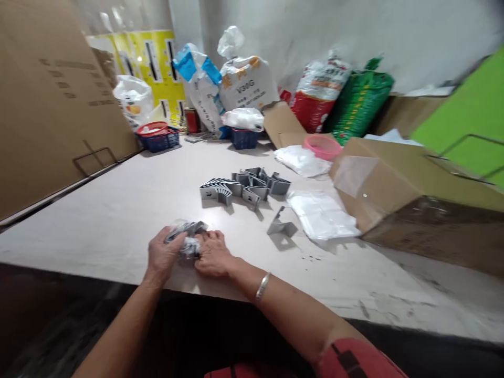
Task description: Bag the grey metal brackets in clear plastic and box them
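Note:
Near the table's front edge, a clear plastic bag (190, 245) holds a small bundle of grey bent metal pieces (193, 228). My left hand (162, 254) is closed around the bag's left side, thumb on top. On the right side, my right hand (213, 253) grips the bag, with its fingertips partly hidden by the plastic. Beyond my hands, a nested row of bent metal brackets (216, 189) stands beside more angled brackets (255, 186). A single bracket (282, 224) lies apart to their right. Flat clear plastic bags (321, 212) rest farther right.
A cardboard box (417, 184) stands at the right, and a tall carton (55, 105) borders the left. Blue baskets (161, 140), a pink basket (323, 147) and another pile of plastic bags (302, 160) sit toward the back. Filled sacks (321, 92) lean against the wall.

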`<state>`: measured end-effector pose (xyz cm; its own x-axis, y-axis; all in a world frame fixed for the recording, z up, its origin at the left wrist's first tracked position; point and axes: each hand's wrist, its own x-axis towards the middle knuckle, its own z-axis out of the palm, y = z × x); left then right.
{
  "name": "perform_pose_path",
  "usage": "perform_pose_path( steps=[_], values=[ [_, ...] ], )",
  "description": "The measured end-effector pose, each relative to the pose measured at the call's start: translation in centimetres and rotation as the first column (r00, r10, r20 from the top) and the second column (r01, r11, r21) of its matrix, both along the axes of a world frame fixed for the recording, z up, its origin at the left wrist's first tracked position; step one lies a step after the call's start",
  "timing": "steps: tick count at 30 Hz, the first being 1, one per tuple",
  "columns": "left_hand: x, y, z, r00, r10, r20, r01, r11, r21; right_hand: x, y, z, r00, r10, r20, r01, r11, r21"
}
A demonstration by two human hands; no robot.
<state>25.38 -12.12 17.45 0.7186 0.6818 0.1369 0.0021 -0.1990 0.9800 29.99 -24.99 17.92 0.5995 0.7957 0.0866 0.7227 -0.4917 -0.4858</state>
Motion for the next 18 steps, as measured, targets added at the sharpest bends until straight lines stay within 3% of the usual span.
perform_pose_path(
  steps=[3,6,9,11,13,15,18],
  values=[
    [0.8,-0.2,0.5,0.993,0.115,-0.003,-0.115,0.993,0.035,0.0,-1.3,0.1,0.999,-0.023,-0.039,0.027,0.993,0.114],
    [1.0,-1.1,1.2,0.973,0.228,0.021,-0.228,0.974,0.008,-0.3,-5.2,0.4,0.990,-0.086,-0.115,0.114,0.959,0.259],
    [0.9,-1.7,1.8,0.960,0.279,0.024,-0.280,0.960,0.020,-0.2,-11.2,0.8,0.945,-0.328,0.007,0.298,0.867,0.399],
    [0.8,-1.9,2.2,0.973,0.228,0.020,-0.229,0.973,0.019,0.7,-15.4,1.0,0.816,-0.562,0.134,0.457,0.770,0.446],
    [0.8,-1.9,2.6,0.988,0.155,0.019,-0.155,0.988,0.001,2.3,-19.1,0.8,0.648,-0.724,0.236,0.617,0.680,0.396],
    [0.8,-1.9,3.0,0.992,0.122,0.021,-0.121,0.993,-0.013,4.0,-21.8,0.4,0.531,-0.781,0.329,0.745,0.615,0.258],
    [0.6,-1.4,3.2,0.993,0.120,0.017,-0.119,0.993,-0.026,5.8,-23.9,-0.3,0.489,-0.772,0.405,0.834,0.550,0.042]
  ],
)
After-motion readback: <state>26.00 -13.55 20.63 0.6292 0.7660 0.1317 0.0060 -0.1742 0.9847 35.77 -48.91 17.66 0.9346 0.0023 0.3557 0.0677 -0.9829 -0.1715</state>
